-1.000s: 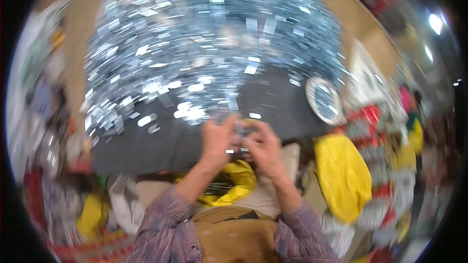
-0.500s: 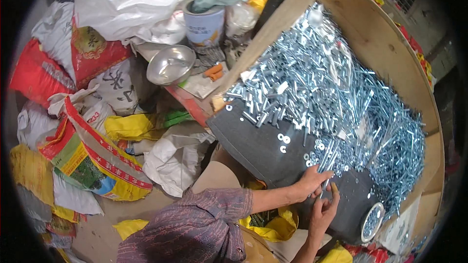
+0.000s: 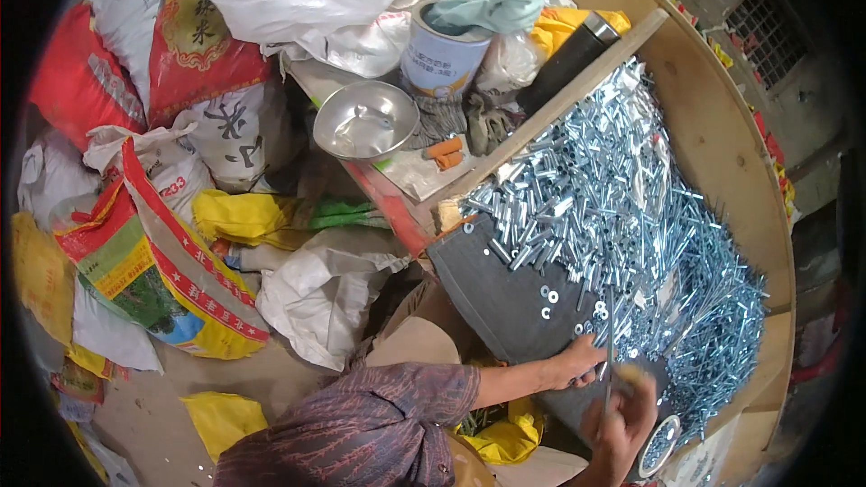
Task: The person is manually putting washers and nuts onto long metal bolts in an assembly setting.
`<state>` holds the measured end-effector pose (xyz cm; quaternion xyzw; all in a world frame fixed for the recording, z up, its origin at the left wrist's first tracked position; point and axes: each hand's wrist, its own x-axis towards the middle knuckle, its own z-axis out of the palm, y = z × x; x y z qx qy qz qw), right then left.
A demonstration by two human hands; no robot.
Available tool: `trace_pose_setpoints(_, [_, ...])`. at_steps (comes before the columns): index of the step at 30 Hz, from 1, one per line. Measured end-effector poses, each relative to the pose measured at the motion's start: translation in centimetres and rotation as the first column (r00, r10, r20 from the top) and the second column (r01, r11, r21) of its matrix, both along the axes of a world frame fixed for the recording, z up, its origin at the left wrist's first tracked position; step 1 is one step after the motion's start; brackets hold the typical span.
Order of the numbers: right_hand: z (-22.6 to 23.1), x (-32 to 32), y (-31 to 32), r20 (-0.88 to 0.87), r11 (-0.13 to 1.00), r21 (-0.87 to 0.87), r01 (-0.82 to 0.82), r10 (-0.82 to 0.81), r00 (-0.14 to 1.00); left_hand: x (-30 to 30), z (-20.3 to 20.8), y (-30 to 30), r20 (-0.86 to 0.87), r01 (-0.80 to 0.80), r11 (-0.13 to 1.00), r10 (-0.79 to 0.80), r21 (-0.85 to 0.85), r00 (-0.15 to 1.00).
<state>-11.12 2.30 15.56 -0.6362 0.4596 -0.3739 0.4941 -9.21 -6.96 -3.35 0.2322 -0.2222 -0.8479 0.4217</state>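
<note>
My right hand [image 3: 624, 413], partly blurred, is closed around the lower end of a long thin metal rod [image 3: 610, 329], which stands nearly upright in the picture. Just left of it, my left hand [image 3: 577, 362] has its fingers drawn together over the black mat [image 3: 492, 293]; what they hold, if anything, is hidden. Small ring washers [image 3: 552, 296] lie on the mat, some close to my left hand. Beyond the hands is a large heap of short shiny metal tubes [image 3: 559, 207]. Long thin rods [image 3: 713, 307] are piled to its right.
A curved wooden wall [image 3: 722, 144] and a wooden board [image 3: 577, 99] border the heap. At the near right stands a round dish [image 3: 661, 446] of small metal parts. A steel bowl [image 3: 365, 122] and a tin [image 3: 442, 59] with a cloth sit back left. Sacks [image 3: 162, 261] crowd the left.
The view has shifted. The bundle of rods at my left hand no longer shows there. My right hand has moved nearer and right, with a single rod now upright in it.
</note>
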Motion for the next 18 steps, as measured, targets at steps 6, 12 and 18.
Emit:
trace_pose_setpoints(6, [3.7, 14.6, -13.5, 0.160, 0.952, -0.028, -0.304, 0.304, 0.939, 2.6, 2.4, 0.6, -0.024, 0.043, 0.995, -0.041, 0.087, 0.999])
trace_pose_setpoints(12, [4.2, 24.2, -22.8, 0.370, 0.814, 0.060, -0.578, 0.519, 0.770, 0.6, -0.1, 0.3, -0.100, 0.081, 0.996, -0.076, 0.047, 0.992])
trace_pose_setpoints(18, [2.5, 28.7, -26.9, 0.613, 0.781, 0.175, -0.599, 0.390, 0.687, -2.6, -2.4, 0.5, -0.099, -0.070, 0.997, 0.073, 0.039, 0.992])
